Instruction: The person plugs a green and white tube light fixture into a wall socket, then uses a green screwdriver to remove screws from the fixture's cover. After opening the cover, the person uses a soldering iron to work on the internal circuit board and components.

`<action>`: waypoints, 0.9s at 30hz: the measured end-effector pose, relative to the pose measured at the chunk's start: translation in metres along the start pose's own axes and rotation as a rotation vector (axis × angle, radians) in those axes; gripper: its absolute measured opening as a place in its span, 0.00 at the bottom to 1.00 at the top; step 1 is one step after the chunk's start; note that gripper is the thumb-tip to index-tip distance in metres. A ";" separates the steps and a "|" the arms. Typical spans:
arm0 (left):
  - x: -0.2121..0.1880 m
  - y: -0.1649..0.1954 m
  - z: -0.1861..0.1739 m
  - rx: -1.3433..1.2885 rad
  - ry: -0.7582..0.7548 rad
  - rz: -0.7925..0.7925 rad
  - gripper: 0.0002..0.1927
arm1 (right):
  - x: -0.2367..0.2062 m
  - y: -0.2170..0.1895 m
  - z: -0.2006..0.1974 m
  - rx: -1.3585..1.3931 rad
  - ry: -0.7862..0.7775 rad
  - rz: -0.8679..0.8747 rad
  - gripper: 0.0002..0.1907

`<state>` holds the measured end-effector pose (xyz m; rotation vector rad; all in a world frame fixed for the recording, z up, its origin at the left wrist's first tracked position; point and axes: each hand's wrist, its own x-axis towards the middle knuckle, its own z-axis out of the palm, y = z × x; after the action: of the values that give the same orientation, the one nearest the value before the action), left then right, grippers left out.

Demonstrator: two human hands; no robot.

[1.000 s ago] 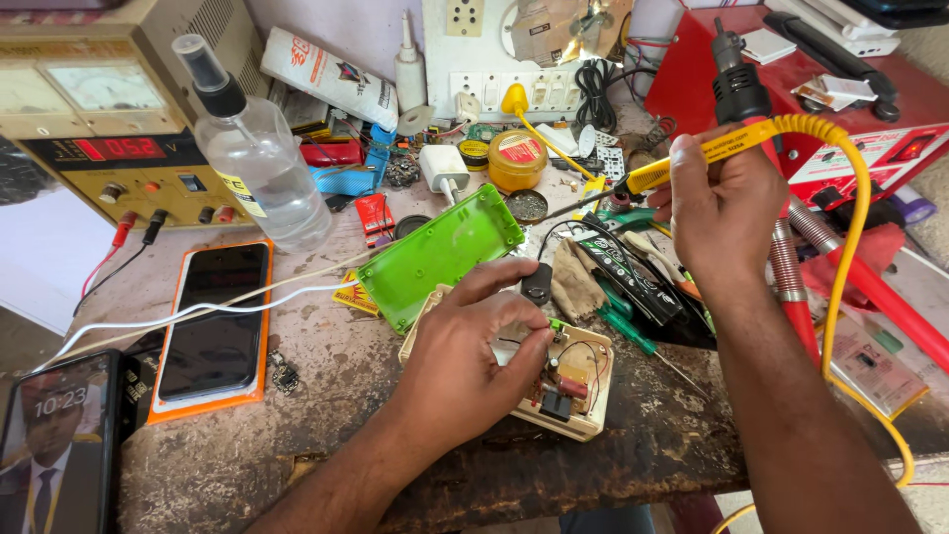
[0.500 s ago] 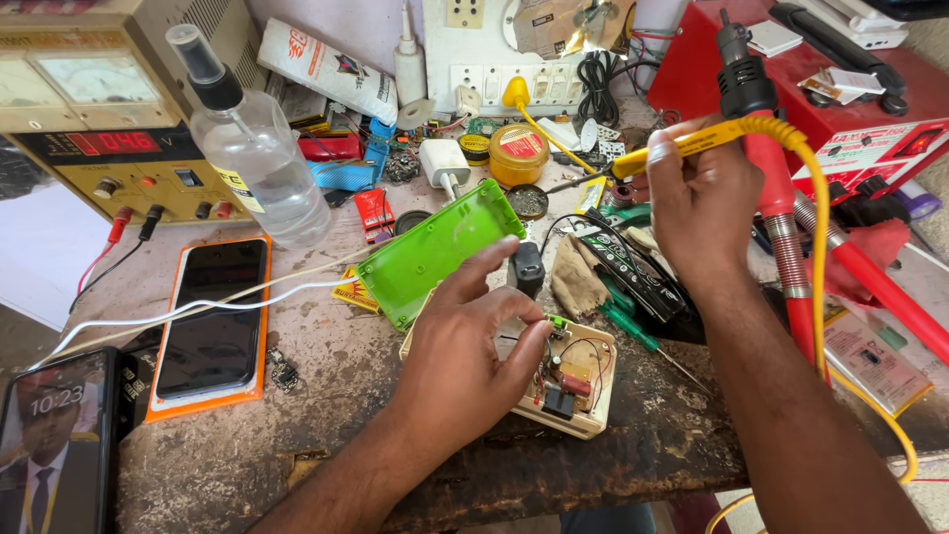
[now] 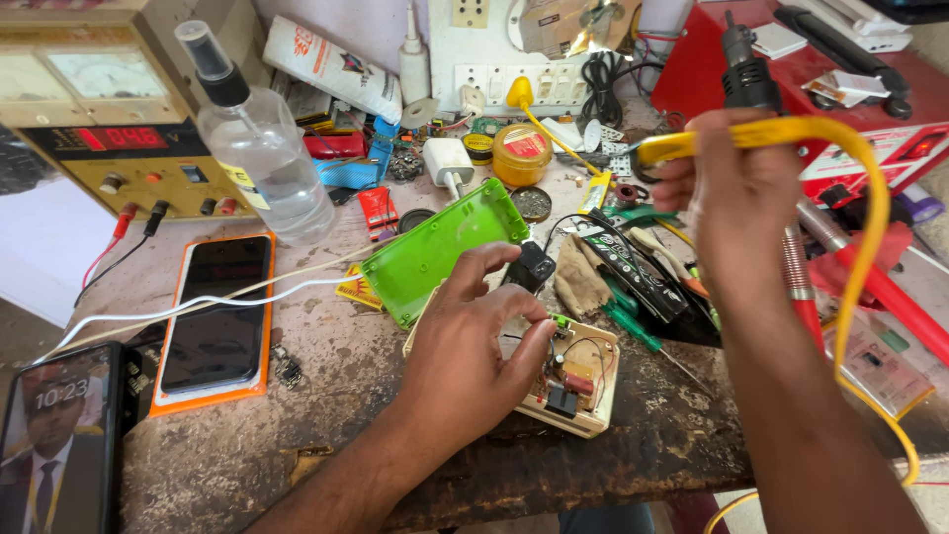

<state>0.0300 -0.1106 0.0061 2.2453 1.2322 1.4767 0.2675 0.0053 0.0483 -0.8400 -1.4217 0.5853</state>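
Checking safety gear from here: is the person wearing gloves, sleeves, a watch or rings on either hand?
No. The left hand and right hand are bare, with no gloves, rings or watch showing. Both forearms are uncovered as far as the picture's lower edge; no sleeve is in view.
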 end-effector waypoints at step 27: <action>-0.018 0.014 0.002 0.007 -0.011 -0.319 0.08 | -0.100 -0.003 0.020 0.023 -0.566 0.020 0.21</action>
<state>0.0365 -0.1321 0.0011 1.9426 1.5090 1.3377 0.2379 -0.0723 -0.0117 -0.6970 -1.9127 0.8995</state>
